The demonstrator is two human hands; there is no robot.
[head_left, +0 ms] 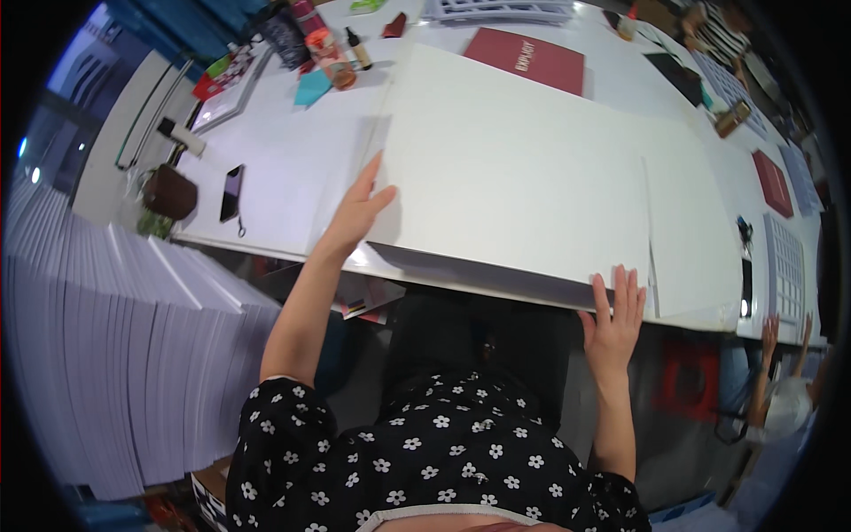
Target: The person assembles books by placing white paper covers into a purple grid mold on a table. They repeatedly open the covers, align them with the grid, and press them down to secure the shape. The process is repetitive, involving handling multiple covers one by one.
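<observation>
A large white board or sheet (514,168) lies across the middle of the white table, its near edge raised a little over the table's front with shadow below. At its left edge rests my left hand (359,211), fingers stretched along the side and thumb apart on top. My right hand (616,315) lies on the near right corner, fingers straight and spread, thumb by the front edge. Neither hand is closed around anything. Another pale sheet (696,239) lies right beside the board, by my right hand. What is under the board is hidden.
A dark red box (532,60) lies beyond the board. Bottles (332,60), a phone (231,193) and a brown container (170,192) stand or lie to the left. A tall stack of white sheets (133,346) rises at my left. Other people (784,399) work at the right.
</observation>
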